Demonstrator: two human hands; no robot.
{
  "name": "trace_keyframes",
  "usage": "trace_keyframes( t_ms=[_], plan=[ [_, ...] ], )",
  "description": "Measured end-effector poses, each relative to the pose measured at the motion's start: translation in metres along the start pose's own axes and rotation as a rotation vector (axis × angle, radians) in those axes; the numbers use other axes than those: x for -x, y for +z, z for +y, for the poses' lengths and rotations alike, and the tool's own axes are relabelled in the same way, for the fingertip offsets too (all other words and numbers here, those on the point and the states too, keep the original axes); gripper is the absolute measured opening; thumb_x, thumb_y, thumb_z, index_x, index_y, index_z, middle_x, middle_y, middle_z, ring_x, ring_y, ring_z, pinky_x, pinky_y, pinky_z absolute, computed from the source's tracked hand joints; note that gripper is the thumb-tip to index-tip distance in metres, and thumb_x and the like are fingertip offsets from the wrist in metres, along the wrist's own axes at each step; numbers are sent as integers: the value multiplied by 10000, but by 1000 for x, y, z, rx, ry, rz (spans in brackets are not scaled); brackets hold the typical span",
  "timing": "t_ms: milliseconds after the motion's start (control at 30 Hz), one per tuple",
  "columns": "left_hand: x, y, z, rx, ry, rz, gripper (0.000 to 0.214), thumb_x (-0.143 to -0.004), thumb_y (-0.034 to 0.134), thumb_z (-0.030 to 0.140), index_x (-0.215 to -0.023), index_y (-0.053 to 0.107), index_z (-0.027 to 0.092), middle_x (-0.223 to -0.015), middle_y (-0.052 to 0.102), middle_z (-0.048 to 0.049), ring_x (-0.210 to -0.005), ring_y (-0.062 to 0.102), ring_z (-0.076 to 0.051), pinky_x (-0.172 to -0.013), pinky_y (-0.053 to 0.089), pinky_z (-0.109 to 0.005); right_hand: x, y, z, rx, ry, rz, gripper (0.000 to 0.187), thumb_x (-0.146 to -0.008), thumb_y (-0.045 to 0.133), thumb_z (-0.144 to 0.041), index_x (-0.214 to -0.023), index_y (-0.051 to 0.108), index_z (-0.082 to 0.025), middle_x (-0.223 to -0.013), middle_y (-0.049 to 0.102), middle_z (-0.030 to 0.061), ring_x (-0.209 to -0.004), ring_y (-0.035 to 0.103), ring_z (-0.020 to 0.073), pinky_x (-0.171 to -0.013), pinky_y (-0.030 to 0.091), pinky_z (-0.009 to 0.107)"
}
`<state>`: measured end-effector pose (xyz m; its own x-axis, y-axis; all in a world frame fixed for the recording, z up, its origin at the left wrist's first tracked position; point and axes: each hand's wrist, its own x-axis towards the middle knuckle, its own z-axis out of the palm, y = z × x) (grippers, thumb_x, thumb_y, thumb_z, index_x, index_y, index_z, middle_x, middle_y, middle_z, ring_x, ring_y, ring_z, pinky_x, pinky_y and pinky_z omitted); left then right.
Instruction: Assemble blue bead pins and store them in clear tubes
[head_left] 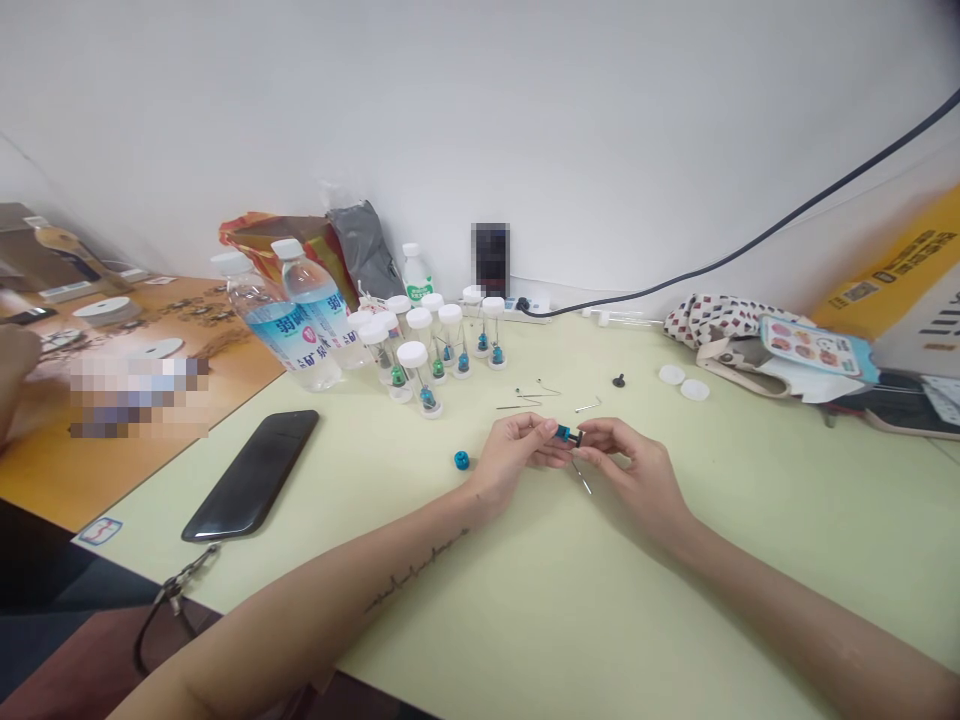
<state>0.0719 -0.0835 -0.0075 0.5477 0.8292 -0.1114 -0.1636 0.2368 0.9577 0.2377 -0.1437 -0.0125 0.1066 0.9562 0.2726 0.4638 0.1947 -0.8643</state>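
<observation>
My left hand (517,450) and my right hand (630,462) meet over the pale green table (525,600). Together they pinch a small blue and black cylindrical part (568,435) between their fingertips. A thin metal pin (582,480) pokes down below my right fingers. A loose blue ring-shaped part (461,460) lies on the table just left of my left hand. Several bent wire pieces (529,397) and a small black knob (619,380) lie just beyond my hands.
Several clear vials with white caps (431,345) stand behind, beside two water bottles (292,315). A black phone (255,472) with a lanyard lies at left. Two white caps (684,383), a patterned pouch (720,320) and a power strip (525,303) lie at the back. Another person's hand (15,370) shows at far left.
</observation>
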Motion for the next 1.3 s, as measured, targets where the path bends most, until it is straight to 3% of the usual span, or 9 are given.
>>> trace_keyframes(
  t_ms=[467, 767, 1033, 1300],
  plan=[
    [0, 1, 1, 8, -5, -12, 341, -746, 620, 445, -820, 581, 115, -762, 687, -91, -696, 656, -158, -706, 515, -292, 0, 0, -1, 14, -7, -14, 207, -823, 536, -382, -892, 630, -211, -868, 683, 28, -734, 621, 172, -655, 482, 293],
    [0, 1, 1, 11, -7, -4, 341, -744, 617, 456, -824, 581, 126, -773, 689, -86, -709, 659, -163, -701, 512, -289, -1, 0, 0, 6, -46, -10, 177, -824, 520, -315, -945, 613, -224, -893, 680, 29, -782, 624, 174, -732, 484, 317],
    [0, 1, 0, 9, -8, -9, 356, -730, 626, 467, -819, 585, 125, -766, 693, -86, -705, 661, -164, -704, 514, -295, 0, 0, 0, 14, -21, -12, 211, -824, 521, -382, -889, 628, -212, -874, 681, 35, -742, 620, 178, -683, 486, 312],
    [0, 1, 0, -7, -5, -8, 361, -739, 615, 475, -830, 583, 126, -781, 695, -95, -718, 667, -171, -709, 516, -295, 0, 0, -1, -1, -23, -7, 205, -811, 538, -326, -976, 605, -225, -886, 679, 37, -775, 623, 181, -727, 493, 328]
  ],
)
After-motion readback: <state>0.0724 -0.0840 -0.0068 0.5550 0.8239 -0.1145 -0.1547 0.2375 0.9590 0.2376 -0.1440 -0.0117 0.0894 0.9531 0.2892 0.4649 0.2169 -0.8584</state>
